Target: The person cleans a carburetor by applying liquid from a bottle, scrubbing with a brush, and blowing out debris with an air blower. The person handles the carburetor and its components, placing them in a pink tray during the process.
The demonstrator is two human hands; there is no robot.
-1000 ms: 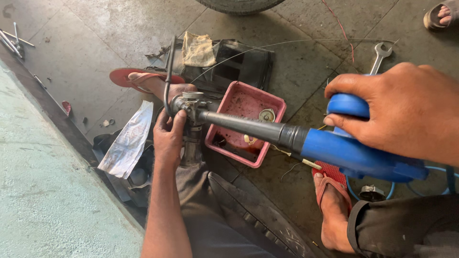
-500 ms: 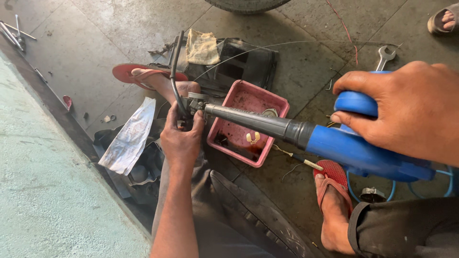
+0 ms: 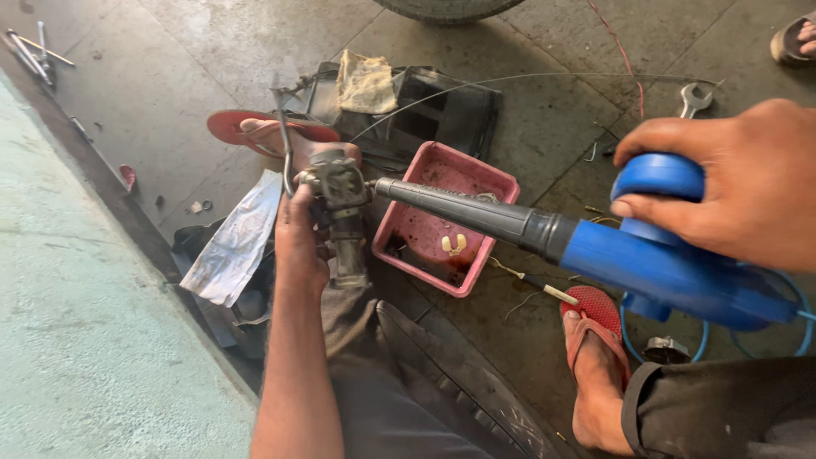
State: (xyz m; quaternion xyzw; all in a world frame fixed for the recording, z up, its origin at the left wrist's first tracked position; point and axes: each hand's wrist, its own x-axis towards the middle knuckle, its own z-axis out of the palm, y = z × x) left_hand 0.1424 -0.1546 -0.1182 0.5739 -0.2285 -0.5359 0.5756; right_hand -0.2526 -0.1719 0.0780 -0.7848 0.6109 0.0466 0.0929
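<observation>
Blue plastic blower with a long grey tapered nozzle (image 3: pixel 595 251) lies across the view, its rounded rear handle wrapped tightly by the right hand (image 3: pixel 731 183), fingers curled over the top. The nozzle tip touches a greasy grey metal carburettor (image 3: pixel 340 204), which the left hand (image 3: pixel 297 242) holds upright in a closed grip, above the person's lap. Just behind the nozzle sits a shallow pink plastic tray (image 3: pixel 489 183) on the concrete floor (image 3: pixel 544 102), with dark residue and a few small pale parts inside. A crumpled white plastic sheet (image 3: pixel 234 242) lies left of the left hand. Farther back, a stained beige rag (image 3: pixel 365 82) rests on a black plastic housing (image 3: pixel 450 115), and a steel open-ended spanner (image 3: pixel 693 100) lies near the right hand.
</observation>
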